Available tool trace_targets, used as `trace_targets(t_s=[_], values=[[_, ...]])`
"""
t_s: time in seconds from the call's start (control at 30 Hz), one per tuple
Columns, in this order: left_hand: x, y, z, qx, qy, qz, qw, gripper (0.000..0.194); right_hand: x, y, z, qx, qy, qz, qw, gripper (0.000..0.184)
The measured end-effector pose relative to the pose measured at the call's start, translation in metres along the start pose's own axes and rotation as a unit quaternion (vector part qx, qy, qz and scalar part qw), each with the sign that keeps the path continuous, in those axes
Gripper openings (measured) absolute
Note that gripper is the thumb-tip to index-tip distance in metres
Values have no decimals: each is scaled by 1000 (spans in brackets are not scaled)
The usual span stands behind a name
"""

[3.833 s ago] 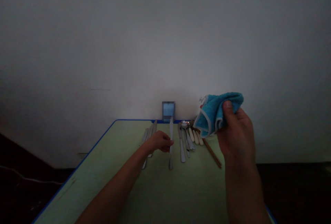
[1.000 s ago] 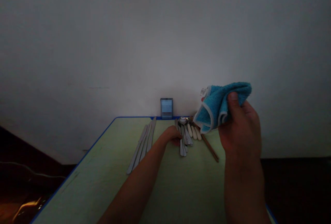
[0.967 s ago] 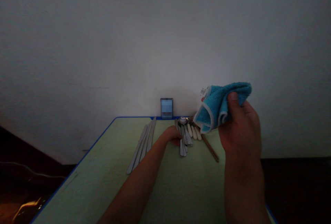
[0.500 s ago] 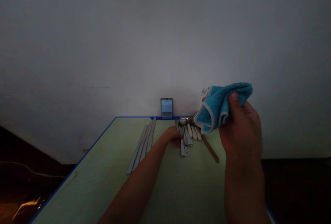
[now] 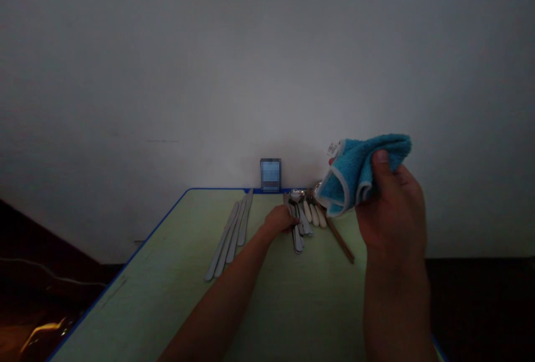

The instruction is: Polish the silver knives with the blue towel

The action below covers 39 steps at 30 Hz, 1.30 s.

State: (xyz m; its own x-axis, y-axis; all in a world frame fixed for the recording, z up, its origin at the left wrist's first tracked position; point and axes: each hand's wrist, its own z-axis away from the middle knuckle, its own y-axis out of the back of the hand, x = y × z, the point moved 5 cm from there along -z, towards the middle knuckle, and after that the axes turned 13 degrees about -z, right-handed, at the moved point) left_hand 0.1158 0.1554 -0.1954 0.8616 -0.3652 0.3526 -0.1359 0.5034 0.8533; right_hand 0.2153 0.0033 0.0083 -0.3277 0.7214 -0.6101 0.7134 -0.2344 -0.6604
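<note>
My right hand (image 5: 393, 200) holds up a blue terry cloth (image 5: 359, 169) with a pale edge and a white tag, gripped between thumb and fingers above the table's right side. Down at the table, my left hand (image 5: 280, 220) is at the left side of a heap of metal cutlery (image 5: 298, 239), its fingers curled in and partly hidden. What they grip I cannot make out. Several metal knives (image 5: 228, 239) lie fanned out left of that hand. Right of the heap are a spoon bowl (image 5: 296, 194), several cream-handled pieces (image 5: 314, 214) and brown chopsticks (image 5: 340, 239), partly behind the cloth.
The pale green table (image 5: 137, 306) has a blue edge and stands against a grey wall (image 5: 267, 61). A small blurred upright block (image 5: 271, 175) stands at its back edge. On the dark floor at left runs a white cable (image 5: 50, 273).
The left hand has shifted slightly at the cutlery, and the handles beside it have moved a little. The cloth stays held in the right hand, nearly unmoved.
</note>
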Motion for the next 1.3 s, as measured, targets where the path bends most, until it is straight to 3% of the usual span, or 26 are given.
trace_targets(t_s=[0.5,1.3], values=[[-22,12,11,104,1,-39,994,32,2,5,-2,4,-8,17,1000,11],[-94,45,44,117,129,-105,979,27,2,3,0,8,-30,-4,1000,11]])
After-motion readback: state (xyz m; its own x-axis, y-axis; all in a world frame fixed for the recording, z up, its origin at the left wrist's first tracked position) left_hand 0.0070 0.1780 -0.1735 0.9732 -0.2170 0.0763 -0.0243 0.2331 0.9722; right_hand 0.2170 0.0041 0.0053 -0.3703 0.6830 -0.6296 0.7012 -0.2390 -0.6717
